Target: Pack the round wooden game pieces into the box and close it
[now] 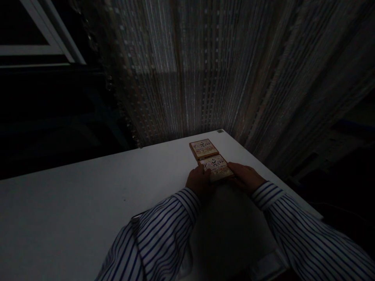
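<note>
Two flat, square-cornered boxes with orange-brown edges lie one behind the other on the white table. Both lids carry dark brush-like lettering over a pale, patterned ground. The near box is between my hands, its far edge close against the far box. My left hand grips its left side, thumb on top. On the right side, my right hand holds it with the thumb along the edge. The fingers beneath are mostly hidden, and the scene is dim.
A string curtain hangs just behind the table's far edge. Near the table's far corner is a small dark label. A pale rectangular item lies low in front of me, too dark to name. Upper left stands a white frame.
</note>
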A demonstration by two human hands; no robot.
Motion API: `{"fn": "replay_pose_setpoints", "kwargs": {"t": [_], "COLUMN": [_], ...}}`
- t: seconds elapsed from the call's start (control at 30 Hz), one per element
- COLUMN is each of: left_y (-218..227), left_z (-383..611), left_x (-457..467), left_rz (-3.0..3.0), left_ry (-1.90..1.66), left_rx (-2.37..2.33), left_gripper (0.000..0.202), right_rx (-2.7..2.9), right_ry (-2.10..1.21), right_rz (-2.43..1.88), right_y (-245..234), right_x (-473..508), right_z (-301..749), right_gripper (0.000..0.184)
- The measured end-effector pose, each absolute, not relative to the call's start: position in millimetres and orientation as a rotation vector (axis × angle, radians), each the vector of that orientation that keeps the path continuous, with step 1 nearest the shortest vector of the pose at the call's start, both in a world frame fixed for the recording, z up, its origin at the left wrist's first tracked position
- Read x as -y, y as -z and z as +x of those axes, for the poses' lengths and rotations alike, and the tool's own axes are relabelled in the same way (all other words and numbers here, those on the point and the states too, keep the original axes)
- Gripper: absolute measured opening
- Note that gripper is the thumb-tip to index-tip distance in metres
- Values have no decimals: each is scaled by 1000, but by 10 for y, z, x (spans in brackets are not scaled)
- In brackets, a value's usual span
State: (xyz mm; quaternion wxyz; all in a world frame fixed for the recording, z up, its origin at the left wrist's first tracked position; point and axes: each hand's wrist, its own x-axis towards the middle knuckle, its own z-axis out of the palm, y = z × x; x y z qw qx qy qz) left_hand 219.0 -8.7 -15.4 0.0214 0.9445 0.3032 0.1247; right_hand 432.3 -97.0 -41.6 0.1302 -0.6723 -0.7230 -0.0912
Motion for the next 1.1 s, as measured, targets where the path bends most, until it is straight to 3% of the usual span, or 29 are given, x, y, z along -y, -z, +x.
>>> {"fn": "replay_pose_setpoints", "kwargs": {"t": [0.57,0.7,1.1], "left_y": [157,213,221], "left_z": [2244,2278,2253], "left_x": [-36,-100,-82], "left_rz": [2963,2976,3012], "left_ry": [-518,-387,-388], "left_rx": [-817,-792,-798], "left_gripper": [59,63,61], "right_rx": [2128,2115,2129], "right_ry": [134,104,227], "right_rz": [-2024,-2020,-1928], "right_y": [422,391,299], "right_x": [763,792,540], "right_z": [4148,4118,4206], "right_gripper": [52,53,51]}}
